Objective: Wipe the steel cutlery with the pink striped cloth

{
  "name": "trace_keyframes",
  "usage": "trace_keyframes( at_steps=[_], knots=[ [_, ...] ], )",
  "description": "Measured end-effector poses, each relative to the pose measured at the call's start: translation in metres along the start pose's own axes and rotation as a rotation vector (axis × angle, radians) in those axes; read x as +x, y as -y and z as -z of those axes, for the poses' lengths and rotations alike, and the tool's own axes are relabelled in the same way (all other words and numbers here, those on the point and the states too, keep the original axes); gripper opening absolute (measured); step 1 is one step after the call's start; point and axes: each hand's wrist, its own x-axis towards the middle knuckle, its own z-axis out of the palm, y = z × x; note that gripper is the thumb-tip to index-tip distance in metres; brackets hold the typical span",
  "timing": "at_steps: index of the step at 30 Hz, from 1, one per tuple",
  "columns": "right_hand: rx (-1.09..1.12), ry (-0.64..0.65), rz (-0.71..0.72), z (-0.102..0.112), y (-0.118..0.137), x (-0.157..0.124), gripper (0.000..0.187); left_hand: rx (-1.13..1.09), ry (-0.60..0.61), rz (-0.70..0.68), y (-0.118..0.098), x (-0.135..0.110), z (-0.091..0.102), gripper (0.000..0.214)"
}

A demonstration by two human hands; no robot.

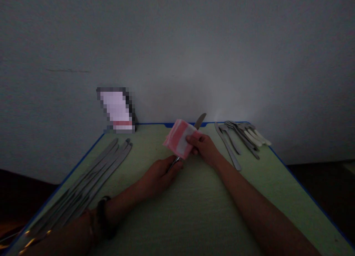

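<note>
A table knife (200, 120) points up and away to the right over the middle of the table, its blade tip showing past a folded pink-and-white cloth (179, 138). My left hand (163, 172) is closed round the knife's handle, just below the cloth. With thumb and fingers, my right hand (202, 147) pinches the cloth at its right side, close to the blade. The cloth hides the middle of the knife.
Several table knives (91, 178) lie along the left side of the green table (177, 219). At the right are another knife (229, 147), spoons (233, 139) and white-handled cutlery (255, 135). A pixelated upright object (118, 110) stands at the back left, before a grey wall.
</note>
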Motion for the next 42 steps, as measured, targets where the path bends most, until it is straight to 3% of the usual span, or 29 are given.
trace_keyframes(
  at_steps=[10, 16, 25, 30, 36, 42],
  knots=[
    [0.368, -0.133, -0.098, -0.003, -0.001, 0.006, 0.03, 0.044, -0.031, -0.039, 0.001, 0.0, 0.001, 0.028],
    [0.476, -0.332, -0.076, -0.003, 0.002, 0.008, 0.036, 0.039, -0.036, -0.036, -0.001, 0.0, 0.003, 0.029],
    [0.343, -0.187, -0.029, -0.001, -0.004, 0.006, 0.037, -0.143, -0.042, -0.003, 0.006, -0.003, 0.001, 0.036],
    [0.219, -0.064, 0.006, 0.0, -0.008, 0.006, 0.035, -0.136, -0.048, -0.005, 0.004, -0.003, -0.001, 0.035],
    [0.269, -0.086, 0.001, -0.002, -0.008, 0.008, 0.036, -0.13, -0.024, 0.006, 0.006, -0.001, 0.001, 0.032],
    [0.359, -0.231, 0.002, -0.005, -0.003, 0.007, 0.033, -0.126, -0.011, -0.015, 0.007, -0.001, 0.003, 0.031]
  ],
)
